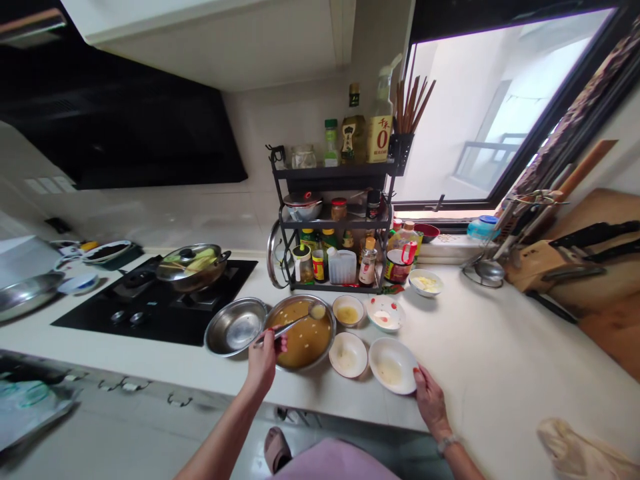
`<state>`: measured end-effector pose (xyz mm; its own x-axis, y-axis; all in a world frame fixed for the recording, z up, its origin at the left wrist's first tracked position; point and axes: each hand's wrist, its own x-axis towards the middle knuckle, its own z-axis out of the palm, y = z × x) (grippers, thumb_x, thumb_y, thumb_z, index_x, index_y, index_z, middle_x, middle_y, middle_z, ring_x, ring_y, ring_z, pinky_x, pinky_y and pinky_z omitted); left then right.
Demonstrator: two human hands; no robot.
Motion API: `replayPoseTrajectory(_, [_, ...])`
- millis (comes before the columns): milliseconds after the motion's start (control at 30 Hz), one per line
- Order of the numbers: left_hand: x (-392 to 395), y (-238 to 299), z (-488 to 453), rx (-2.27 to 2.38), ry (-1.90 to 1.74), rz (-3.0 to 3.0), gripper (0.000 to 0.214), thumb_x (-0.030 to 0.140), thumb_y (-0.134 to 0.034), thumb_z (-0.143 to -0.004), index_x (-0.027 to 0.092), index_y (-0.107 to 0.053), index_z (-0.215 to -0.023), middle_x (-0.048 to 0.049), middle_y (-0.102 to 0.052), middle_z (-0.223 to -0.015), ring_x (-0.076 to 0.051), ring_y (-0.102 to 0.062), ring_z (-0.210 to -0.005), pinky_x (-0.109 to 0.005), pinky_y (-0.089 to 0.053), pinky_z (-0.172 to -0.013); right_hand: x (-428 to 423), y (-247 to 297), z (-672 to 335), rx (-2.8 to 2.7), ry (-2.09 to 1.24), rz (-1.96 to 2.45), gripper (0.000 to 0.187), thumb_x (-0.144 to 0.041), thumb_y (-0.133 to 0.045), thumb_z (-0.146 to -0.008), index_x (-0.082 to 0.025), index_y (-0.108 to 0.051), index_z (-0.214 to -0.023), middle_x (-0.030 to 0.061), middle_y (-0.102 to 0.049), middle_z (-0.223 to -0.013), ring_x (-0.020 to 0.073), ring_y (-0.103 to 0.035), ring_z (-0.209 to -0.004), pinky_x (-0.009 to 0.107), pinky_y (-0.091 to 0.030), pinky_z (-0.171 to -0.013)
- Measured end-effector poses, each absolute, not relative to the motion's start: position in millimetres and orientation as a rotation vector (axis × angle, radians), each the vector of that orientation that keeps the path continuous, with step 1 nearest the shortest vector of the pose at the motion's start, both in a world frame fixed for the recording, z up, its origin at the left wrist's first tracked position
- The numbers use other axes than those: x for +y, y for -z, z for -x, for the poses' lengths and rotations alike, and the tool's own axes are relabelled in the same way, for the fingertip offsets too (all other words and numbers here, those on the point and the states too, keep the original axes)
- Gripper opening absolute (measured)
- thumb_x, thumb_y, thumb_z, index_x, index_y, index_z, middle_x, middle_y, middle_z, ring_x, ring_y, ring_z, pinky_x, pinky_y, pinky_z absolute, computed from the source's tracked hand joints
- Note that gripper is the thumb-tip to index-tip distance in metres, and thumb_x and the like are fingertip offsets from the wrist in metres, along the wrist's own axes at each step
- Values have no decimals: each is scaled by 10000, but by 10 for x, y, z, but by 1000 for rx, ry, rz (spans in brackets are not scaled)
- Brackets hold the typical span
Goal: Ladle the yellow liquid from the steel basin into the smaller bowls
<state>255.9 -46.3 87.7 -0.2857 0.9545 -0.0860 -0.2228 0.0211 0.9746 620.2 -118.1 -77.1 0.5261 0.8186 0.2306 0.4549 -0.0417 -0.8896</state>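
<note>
Ladle (300,319) in left hand (269,350), rim of white bowl (393,366) in right hand (431,400)

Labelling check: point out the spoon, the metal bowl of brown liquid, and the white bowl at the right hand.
Spoon (295,323): head view, on the handle.
Metal bowl (333,333): head view, right rim.
White bowl (394,348): head view, far inner wall.

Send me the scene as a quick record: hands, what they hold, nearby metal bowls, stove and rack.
Left hand: holds a spoon over the large metal bowl
Right hand: holds a white bowl at its right edge; lifted or resting, cannot tell
Large metal bowl contents: brown liquid with pale bits
Left of it: second metal bowl
Stove: pan with glass lid
Rack: bottles and jars
</note>
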Motion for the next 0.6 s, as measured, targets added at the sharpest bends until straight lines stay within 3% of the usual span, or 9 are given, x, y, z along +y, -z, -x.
replayPoseTrajectory(167, [-675,-729,-2309,1497,-1359,-1418,368,421,-461,-820,122,-591,-989,-33,-600,-639,-136,-540,-470,-278,-486,-485,-1186,744,-6193,-1112,-390,1684,519,-598,-422,-760,-161,-688,-852,126,-710,-917,262,-640,-879,370,-509,-821])
replayPoseTrajectory(300, [-767,-607,-2188,1485,-1253,-1866,337,401,-442,-841,184,-598,-1046,-67,-629,-797,-128,-557,-520,-267,-506,-521,-1187,735,-6186,-1098,-409,1688,528,-596,-422,-759,-149,-686,-858,131,-710,-910,261,-641,-869,375,-505,-831])
replayPoseTrajectory(467, [-728,-626,-2317,1522,-1300,-1858,340,386,-398,-869,170,-592,-1045,-57,-622,-732,-142,-578,-545,-273,-514,-559,-1184,733,-6185,-1089,-434,1671,518,-598,-426,-754,-161,-689,-843,119,-710,-914,254,-643,-857,375,-506,-836])
replayPoseTrajectory(600, [-623,-687,-2608,1444,-1314,-1654,378,411,-383,-878,142,-591,-1042,-65,-628,-747,-140,-585,-535,-251,-497,-499,-1181,736,-6185,-1080,-440,1665,525,-600,-426,-754,-158,-690,-857,122,-709,-918,258,-639,-880,385,-494,-859])
